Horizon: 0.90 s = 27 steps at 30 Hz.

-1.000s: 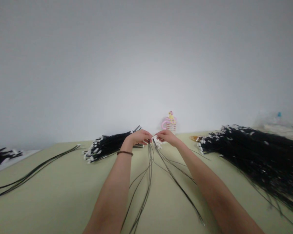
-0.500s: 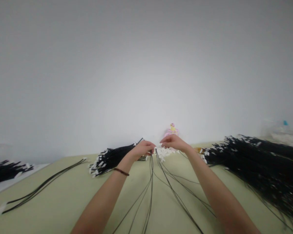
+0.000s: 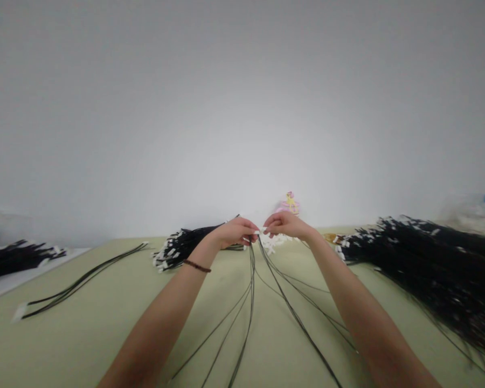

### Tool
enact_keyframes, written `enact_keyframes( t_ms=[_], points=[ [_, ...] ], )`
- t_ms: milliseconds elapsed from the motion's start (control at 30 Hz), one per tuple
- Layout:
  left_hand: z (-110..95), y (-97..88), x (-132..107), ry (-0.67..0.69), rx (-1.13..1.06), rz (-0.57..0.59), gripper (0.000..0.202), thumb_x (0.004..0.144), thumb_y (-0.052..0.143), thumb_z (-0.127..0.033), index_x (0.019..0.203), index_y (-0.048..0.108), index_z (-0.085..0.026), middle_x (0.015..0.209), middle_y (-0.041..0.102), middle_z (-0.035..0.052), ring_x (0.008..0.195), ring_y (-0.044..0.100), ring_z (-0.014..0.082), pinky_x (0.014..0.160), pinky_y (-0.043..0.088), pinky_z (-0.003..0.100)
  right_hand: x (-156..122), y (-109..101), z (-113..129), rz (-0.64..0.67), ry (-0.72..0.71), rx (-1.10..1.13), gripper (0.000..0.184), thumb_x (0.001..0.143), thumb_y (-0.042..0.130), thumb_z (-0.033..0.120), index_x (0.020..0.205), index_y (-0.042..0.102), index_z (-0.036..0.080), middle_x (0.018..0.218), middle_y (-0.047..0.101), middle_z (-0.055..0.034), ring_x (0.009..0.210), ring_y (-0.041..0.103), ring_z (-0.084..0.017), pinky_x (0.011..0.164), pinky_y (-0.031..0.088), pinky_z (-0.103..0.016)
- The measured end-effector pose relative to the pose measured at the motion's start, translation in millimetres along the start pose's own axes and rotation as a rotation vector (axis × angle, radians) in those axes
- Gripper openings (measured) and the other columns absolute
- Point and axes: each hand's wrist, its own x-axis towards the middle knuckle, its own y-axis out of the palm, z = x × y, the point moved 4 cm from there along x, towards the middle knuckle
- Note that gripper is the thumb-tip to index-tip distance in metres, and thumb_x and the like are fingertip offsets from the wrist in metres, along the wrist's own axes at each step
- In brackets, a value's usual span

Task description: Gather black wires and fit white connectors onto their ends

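Note:
Close together over the table's middle, my two hands meet fingertip to fingertip. My left hand (image 3: pixel 235 231) is closed in a pinch on a white connector (image 3: pixel 257 233) and the thin dark wires (image 3: pixel 251 285) that hang below it. A second group of dark wires (image 3: pixel 286 304) runs from the same spot toward the lower right. My right hand (image 3: pixel 286 223) pinches a small white connector piece (image 3: pixel 264 230) right beside the first; whether the two touch is too small to tell. Behind the hands lies a pile of loose white pieces (image 3: pixel 271 245).
A bundle of black cables with white ends (image 3: pixel 181 245) lies behind my left forearm. Another large black cable bundle (image 3: pixel 424 269) covers the right side. A separate cable (image 3: pixel 84 277) rests at left, and more cables (image 3: pixel 20 258) lie farther left. A pink-and-yellow figure (image 3: pixel 291 202) stands against the wall.
The whole view has shifted, so the table and bundles sit higher in the picture. My right fingertips have come down and closer to the left ones, with the small white piece now visible between them.

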Motion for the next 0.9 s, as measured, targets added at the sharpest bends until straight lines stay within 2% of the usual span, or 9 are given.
enact_keyframes(
  t_ms=[167, 333, 467, 633, 767, 900],
  points=[
    [2.3, -0.8, 1.1, -0.002, -0.028, 0.029, 0.022, 0.063, 0.065, -0.026, 0.076, 0.062, -0.009, 0.07, 0.06, 0.0062, 0.065, 0.054, 0.012, 0.067, 0.043, 0.029, -2.0, -0.5, -0.1, 0.009, 0.017, 0.006, 0.028, 0.067, 0.063, 0.029, 0.088, 0.058, 0.01, 0.083, 0.065, -0.0109, 0.065, 0.061, -0.012, 0.057, 0.046, -0.02],
    [2.1, -0.6, 0.3, -0.007, -0.039, 0.059, 0.022, 0.063, 0.065, -0.026, 0.077, 0.063, -0.01, 0.072, 0.061, 0.007, 0.067, 0.055, 0.0134, 0.068, 0.043, 0.03, -3.2, -2.3, 5.0, -0.003, -0.03, -0.066, 0.036, 0.07, 0.058, 0.027, 0.103, 0.058, 0.013, 0.081, 0.065, -0.008, 0.064, 0.058, -0.01, 0.056, 0.044, -0.02],
    [-0.2, 0.9, -1.2, 0.013, 0.007, 0.051, 0.021, 0.064, 0.063, -0.029, 0.072, 0.064, -0.011, 0.07, 0.061, 0.0057, 0.064, 0.054, 0.0124, 0.065, 0.043, 0.027, -3.7, -2.1, 11.0, -0.026, -0.046, -0.193, 0.024, 0.069, 0.055, 0.025, 0.087, 0.065, 0.012, 0.067, 0.061, -0.0036, 0.058, 0.052, -0.008, 0.051, 0.039, -0.018],
    [-0.8, 2.6, -1.6, 0.014, 0.052, 0.02, 0.02, 0.063, 0.063, -0.03, 0.066, 0.063, -0.011, 0.063, 0.059, 0.0034, 0.06, 0.052, 0.0106, 0.06, 0.041, 0.024, -2.7, 5.9, 16.4, 0.011, -0.025, -0.231, 0.019, 0.072, 0.048, 0.022, 0.076, 0.062, 0.011, 0.056, 0.052, 0.0003, 0.051, 0.046, -0.006, 0.046, 0.033, -0.016],
    [0.0, 1.5, 0.0, 0.052, 0.061, 0.037, 0.02, 0.066, 0.062, -0.03, 0.069, 0.063, -0.01, 0.065, 0.058, 0.0042, 0.06, 0.052, 0.0104, 0.059, 0.04, 0.024, -2.1, 11.7, 21.0, 0.006, -0.02, -0.203, 0.018, 0.073, 0.049, 0.025, 0.074, 0.06, 0.01, 0.059, 0.055, -0.0013, 0.054, 0.049, -0.007, 0.049, 0.036, -0.017],
    [1.0, -0.2, 0.3, 0.067, 0.076, 0.057, 0.019, 0.067, 0.06, -0.029, 0.069, 0.063, -0.01, 0.066, 0.058, 0.0044, 0.06, 0.052, 0.0101, 0.058, 0.039, 0.024, -3.5, 16.8, 23.6, 0.048, -0.001, -0.124, 0.018, 0.067, 0.058, 0.023, 0.08, 0.058, 0.01, 0.068, 0.06, -0.0035, 0.06, 0.055, -0.009, 0.054, 0.042, -0.018]
  ],
)
